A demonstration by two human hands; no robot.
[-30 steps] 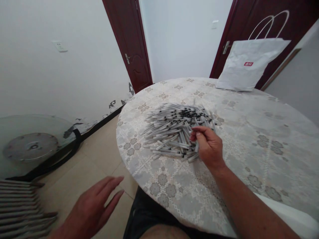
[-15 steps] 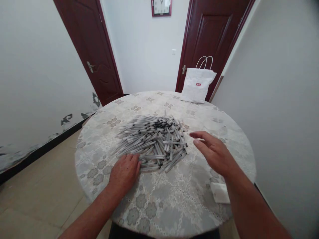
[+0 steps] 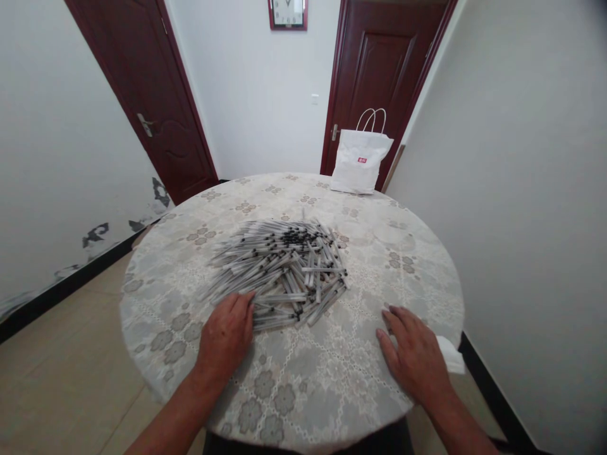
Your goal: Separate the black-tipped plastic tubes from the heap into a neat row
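Note:
A loose heap of slim, clear-grey pens (image 3: 270,262) with black ends lies on the round table (image 3: 303,392). At the heap's near left edge is my left hand (image 3: 225,332), its fingers bent and drawn together at the end of one pen (image 3: 282,297). The fingertips are partly hidden, so how firmly they grip is hard to see. To the right of the heap, apart from it, my right hand (image 3: 412,351) rests low over the tablecloth with its fingers spread and nothing in them.
A white paper bag (image 3: 361,163) with twisted handles stands at the table's far right. Beside my right hand, a white folded item (image 3: 451,355) lies by the table's right edge. Two dark red doors (image 3: 384,63) and a wall clock (image 3: 288,14) are beyond.
My right hand has drawn back toward me, from beside the heap down to the tablecloth. My left hand stays at the heap's edge. The whole view has shifted slightly.

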